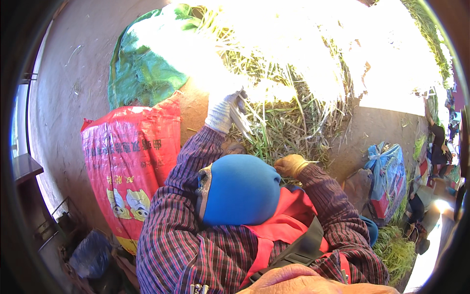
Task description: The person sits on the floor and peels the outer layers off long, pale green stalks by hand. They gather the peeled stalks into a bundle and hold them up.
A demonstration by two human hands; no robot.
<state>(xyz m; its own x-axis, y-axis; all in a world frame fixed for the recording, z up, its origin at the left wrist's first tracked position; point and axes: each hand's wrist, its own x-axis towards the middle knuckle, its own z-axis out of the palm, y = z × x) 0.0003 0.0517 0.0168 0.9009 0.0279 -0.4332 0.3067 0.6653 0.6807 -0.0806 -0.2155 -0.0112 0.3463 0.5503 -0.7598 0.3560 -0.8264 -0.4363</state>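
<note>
My left hand [227, 109], in a white knitted glove with grey fingertips, grips a few pale plant stalks [241, 121]. They stick out below its fingers, beside a heap of cut grass and straw [282, 126]. At the heap's near edge is my right hand [292, 166] in a tan glove. Its fingers curl down toward the grass, and whether they hold anything is hidden. A thin pale stalk lies by the right wrist. Between my forearms bulges a rounded blue cloth-covered form [240, 189]. Strong sunlight washes out the heap's far side.
Left of me lies a red woven sack [126, 161] printed with pigs and writing; a green woven sack [147, 73] lies beyond it. A blue tied bag [387, 176] stands at right, near loose grass [394, 253]. Other people [438, 143] are at the far right.
</note>
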